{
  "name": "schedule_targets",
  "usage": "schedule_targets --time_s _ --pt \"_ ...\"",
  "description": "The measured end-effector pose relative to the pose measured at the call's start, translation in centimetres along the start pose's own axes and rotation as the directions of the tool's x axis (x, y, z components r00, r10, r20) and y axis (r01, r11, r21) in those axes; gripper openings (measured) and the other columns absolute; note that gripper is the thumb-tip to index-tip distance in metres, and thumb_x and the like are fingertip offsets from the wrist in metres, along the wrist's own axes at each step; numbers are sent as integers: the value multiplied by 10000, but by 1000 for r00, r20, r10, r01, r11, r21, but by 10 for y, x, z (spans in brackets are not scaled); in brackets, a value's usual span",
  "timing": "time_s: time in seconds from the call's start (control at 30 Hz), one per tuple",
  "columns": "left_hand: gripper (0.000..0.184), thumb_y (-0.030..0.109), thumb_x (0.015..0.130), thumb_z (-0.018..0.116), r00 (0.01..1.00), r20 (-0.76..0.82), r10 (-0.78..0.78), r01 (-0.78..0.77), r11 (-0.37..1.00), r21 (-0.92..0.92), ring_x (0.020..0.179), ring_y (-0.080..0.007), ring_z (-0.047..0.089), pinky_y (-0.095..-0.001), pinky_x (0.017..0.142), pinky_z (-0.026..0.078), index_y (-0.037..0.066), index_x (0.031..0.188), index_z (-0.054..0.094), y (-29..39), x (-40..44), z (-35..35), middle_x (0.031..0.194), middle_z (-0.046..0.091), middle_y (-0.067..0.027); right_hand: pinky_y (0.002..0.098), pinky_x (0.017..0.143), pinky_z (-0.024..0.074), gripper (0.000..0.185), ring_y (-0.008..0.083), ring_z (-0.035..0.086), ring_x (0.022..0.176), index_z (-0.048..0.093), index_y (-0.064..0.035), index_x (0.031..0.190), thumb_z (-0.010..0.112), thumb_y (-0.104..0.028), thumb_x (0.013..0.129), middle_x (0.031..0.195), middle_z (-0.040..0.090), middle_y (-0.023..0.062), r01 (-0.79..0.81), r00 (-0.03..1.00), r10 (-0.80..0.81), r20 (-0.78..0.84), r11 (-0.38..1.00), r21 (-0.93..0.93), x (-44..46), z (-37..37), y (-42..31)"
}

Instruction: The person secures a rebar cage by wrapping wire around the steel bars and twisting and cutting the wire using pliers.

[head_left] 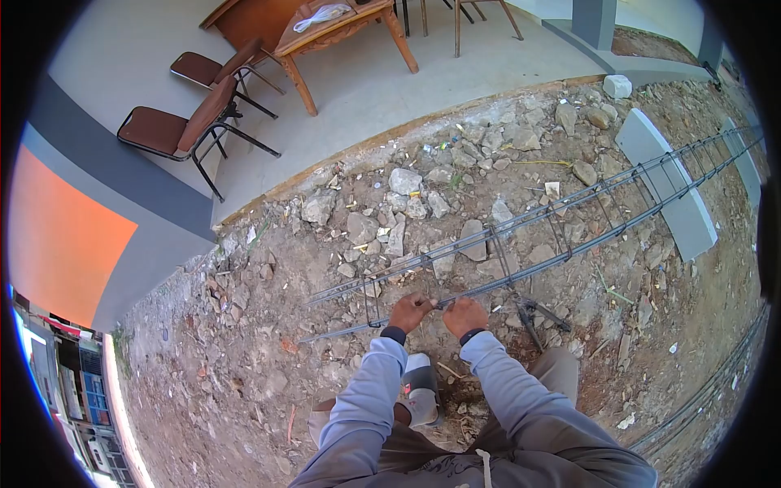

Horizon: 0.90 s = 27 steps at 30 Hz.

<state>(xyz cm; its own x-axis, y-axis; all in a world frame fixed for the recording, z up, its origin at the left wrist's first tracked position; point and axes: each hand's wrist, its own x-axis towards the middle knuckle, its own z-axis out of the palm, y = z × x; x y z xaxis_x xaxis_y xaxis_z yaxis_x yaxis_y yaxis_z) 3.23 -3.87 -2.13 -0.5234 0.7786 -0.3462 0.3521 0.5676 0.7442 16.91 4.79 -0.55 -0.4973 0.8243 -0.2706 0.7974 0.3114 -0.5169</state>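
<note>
A long cage of steel bars (561,257) with square stirrups runs from the middle of the view to the far right, low over stony ground. My left hand (409,312) is closed at the nearer bar, its fingertips pinched on something I cannot make out. Just to its right, my right hand (465,317) is a closed fist against the same bar; what lies inside it is hidden. A stirrup (372,302) stands to the left of my hands. Dark metal tools or bar supports (533,321) are on the ground right of my right hand.
Pale slabs (669,185) lie under the cage's far part. Rocks (404,181) litter the ground beyond it. Brown chairs (154,130) and a wooden table (333,31) stand on a raised concrete floor. More thin bars (708,390) lie at the right.
</note>
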Motion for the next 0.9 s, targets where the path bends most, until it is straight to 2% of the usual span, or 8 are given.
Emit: schedule_targets --time_s 0.17,0.23,0.27,0.3,0.47,0.57,0.8,0.9 --pt "346 364 787 677 998 -10 55 -55 998 -38 741 -186 599 -321 700 461 31 876 652 6 -11 2 805 649 -102 401 609 511 259 287 638 611 658 -5 754 521 -224 772 720 656 175 299 916 -308 257 951 77 16 70 48" --pt "322 333 783 690 996 -73 59 -61 998 -34 725 -172 590 -311 681 459 25 863 645 3 -7 3 788 644 -95 360 469 464 233 225 593 495 644 8 729 530 -192 768 635 631 143 0 848 -207 488 920 392 2 56 38" --pt "311 318 780 697 996 -75 49 -52 998 -39 716 -165 586 -306 672 459 22 856 641 1 -9 9 779 642 -92 331 385 418 217 186 555 430 633 14 713 536 -172 766 587 610 122 -446 762 1 648 726 524 -11 39 16" --pt "296 299 777 704 997 -65 35 -39 998 -52 702 -151 573 -297 653 454 19 841 634 3 -10 9 764 634 -81 304 320 342 186 162 517 392 622 6 716 545 -151 777 568 588 102 -535 743 -56 667 551 641 -20 44 12" --pt "289 278 780 705 998 -61 36 -36 999 -7 650 -119 530 -275 616 430 5 802 614 5 1 8 693 600 -52 367 484 498 278 247 624 543 635 7 779 535 -246 836 687 638 154 -419 769 -159 619 607 676 -36 32 17" --pt "319 303 781 694 995 -86 52 -49 998 32 663 -142 560 -289 634 446 -3 827 622 1 5 10 717 621 -73 434 686 516 299 309 645 799 618 -3 861 527 -287 836 852 644 215 146 964 -217 151 913 380 -26 57 77" --pt "345 303 761 700 896 -400 192 -136 977 163 828 -262 620 -318 745 468 0 910 631 -5 -8 35 849 641 -136 472 959 360 438 342 350 1264 488 -64 1146 610 -248 768 1320 400 172 -380 923 381 -59 872 -309 -1 -5 197" --pt "401 390 716 712 762 -648 16 201 944 261 1004 -328 521 -495 929 340 67 903 564 14 -25 57 997 557 -123 542 1013 249 573 358 276 1311 455 -98 1275 607 -352 783 1403 314 176 -430 887 459 -58 773 -467 8 17 219"
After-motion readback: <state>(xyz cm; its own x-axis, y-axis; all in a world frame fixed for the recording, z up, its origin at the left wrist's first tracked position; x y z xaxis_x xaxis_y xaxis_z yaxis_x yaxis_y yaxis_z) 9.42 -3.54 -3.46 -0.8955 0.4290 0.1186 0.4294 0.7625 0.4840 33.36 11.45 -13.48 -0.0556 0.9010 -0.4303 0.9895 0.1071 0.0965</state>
